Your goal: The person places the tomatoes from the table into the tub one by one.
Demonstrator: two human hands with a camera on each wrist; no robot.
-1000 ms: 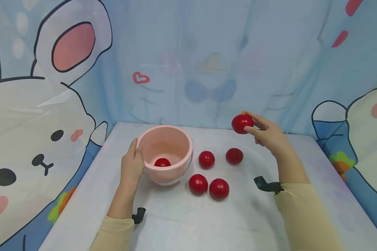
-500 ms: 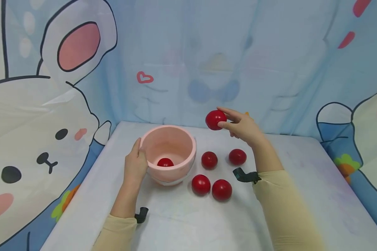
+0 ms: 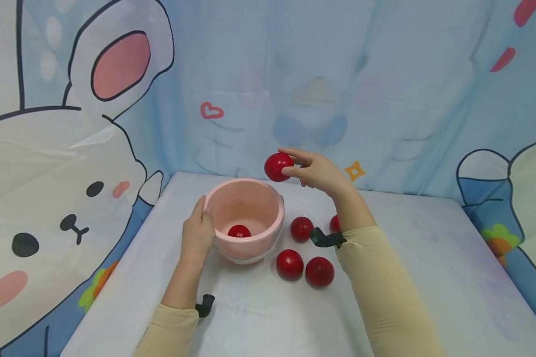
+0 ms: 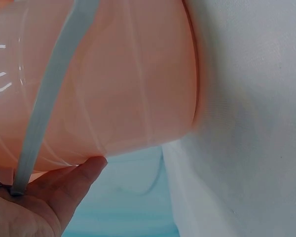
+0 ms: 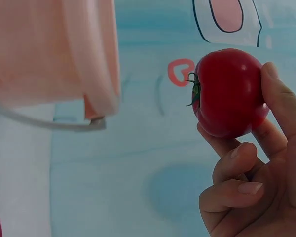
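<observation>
A pink bucket [image 3: 250,241] stands on the white table, its mouth tipped toward me, with one tomato [image 3: 239,231] inside. My left hand [image 3: 198,235] grips the bucket's left rim, thumb on the near side; in the left wrist view its fingers lie along the wall beside a pale handle [image 4: 52,94]. Up beyond the bucket's far right rim, my right hand [image 3: 318,172] pinches a red tomato [image 5: 232,93] between thumb and fingers. That tomato's green stem end faces the bucket in the right wrist view. The remaining fingers of the right hand are curled below it.
Right of the bucket lie several tomatoes: one [image 3: 301,229] near its side, two in front [image 3: 290,264], and another [image 3: 335,224] partly hidden by the right forearm. A blue cartoon curtain [image 3: 232,59] hangs behind the white table [image 3: 429,277].
My right hand has carried its tomato leftward from the table's right side to near the bucket's rim. The left hand keeps its grip; the whole view has shifted slightly.
</observation>
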